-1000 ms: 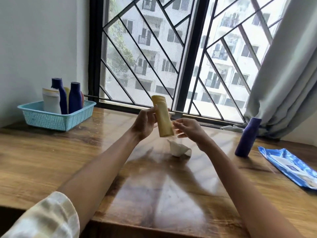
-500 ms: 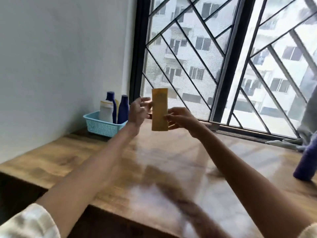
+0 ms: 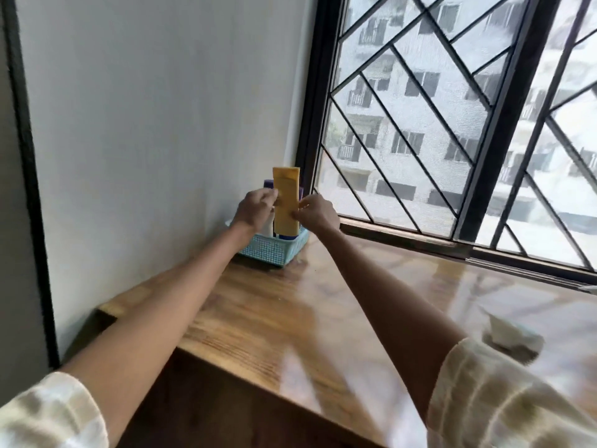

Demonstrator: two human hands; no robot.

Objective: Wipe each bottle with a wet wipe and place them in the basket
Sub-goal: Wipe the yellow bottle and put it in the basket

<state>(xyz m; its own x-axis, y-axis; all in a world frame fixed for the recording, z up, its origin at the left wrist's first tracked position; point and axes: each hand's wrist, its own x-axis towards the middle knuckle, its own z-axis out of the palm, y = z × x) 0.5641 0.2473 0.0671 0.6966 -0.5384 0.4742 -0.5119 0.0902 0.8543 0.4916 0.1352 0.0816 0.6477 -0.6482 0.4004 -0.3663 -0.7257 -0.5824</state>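
- Both hands are on the yellow bottle (image 3: pixel 286 202), holding it upright right over the basket (image 3: pixel 274 250).
- Left hand (image 3: pixel 255 210) has its fingers curled in against the bottle's left edge, pinching it about halfway up.
- Right hand (image 3: pixel 318 213) does the same on the right edge, fingertips and thumb closed onto the side of the bottle. So it's a two-handed pinch, neither hand loose.
- The bottle itself is a flat, tall, mustard-yellow thing with a squared-off top; its lower end sits down around the basket's rim, but I can't tell if it's touching the bottom yet.
- The basket is a light blue mesh one, tucked in the corner of the wooden table (image 3: pixel 258 318) against the white wall, just beside the window (image 3: pixel 420 124).
- Already standing in the basket: a dark blue bottle (image 3: pixel 268 183) peeking out behind the left hand, and a white bottle (image 3: pixel 268 226) lower down. There's more blue behind the yellow one, mostly hidden.
- A crumpled wipe (image 3: pixel 510 337) lies on the table over to the right, well apart from the basket. It's a bit blurry.
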